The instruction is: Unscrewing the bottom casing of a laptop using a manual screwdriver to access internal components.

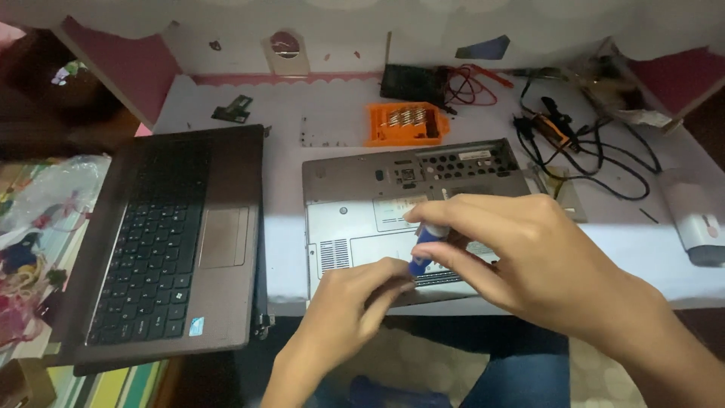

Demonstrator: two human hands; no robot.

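Right hand: right hand (pixel 529 257) curled, thumb and fingers pinched on a blue-handled screwdriver (pixel 424 249) — tool upright, tip down on the laptop base.
Left hand: left hand (pixel 355 302) half closed, fingertips meeting at the screwdriver's lower end, just above the base; whether it truly grips the tool, cannot tell.
Laptop base: grey upturned laptop base (pixel 355 204) lies on the white table (pixel 287 227), underside up, vents and labels showing — near the front edge.
Left side: open dark laptop (pixel 166 242) with keyboard, just beside the base.
Behind: orange bit case (pixel 406 123), black cables (pixel 596 159) to the right, white device (pixel 695 219) at the far right.
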